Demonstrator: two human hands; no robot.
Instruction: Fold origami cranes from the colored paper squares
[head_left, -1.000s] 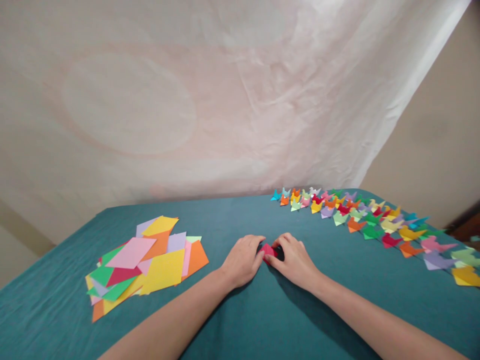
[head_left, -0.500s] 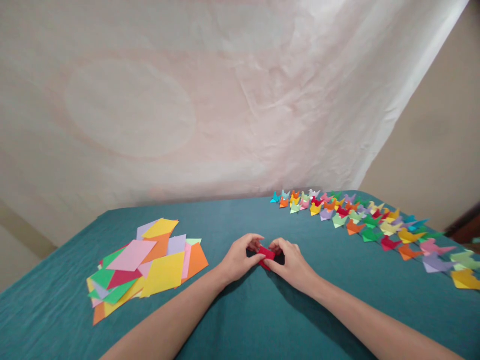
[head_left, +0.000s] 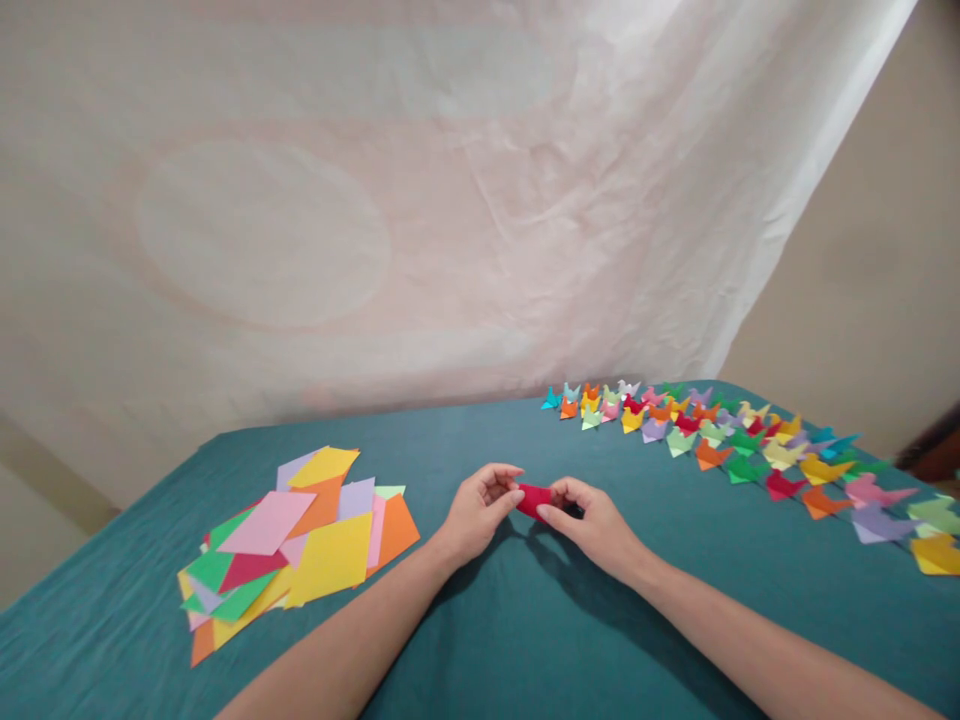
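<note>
A small folded red paper is held just above the teal tablecloth in the middle of the table. My left hand pinches its left end with thumb and fingertips. My right hand pinches its right end, fingers curled over it. A loose pile of coloured paper squares lies to the left of my left hand. To the right, rows of folded paper birds in many colours run along the table's far right side.
A wrinkled pale cloth hangs as a backdrop behind the table. A beige wall stands at the right. The table's right edge lies just past the last birds.
Both hands have lifted the red paper off the cloth, from pressing it flat to holding it pinched between them. The view has tilted slightly.
</note>
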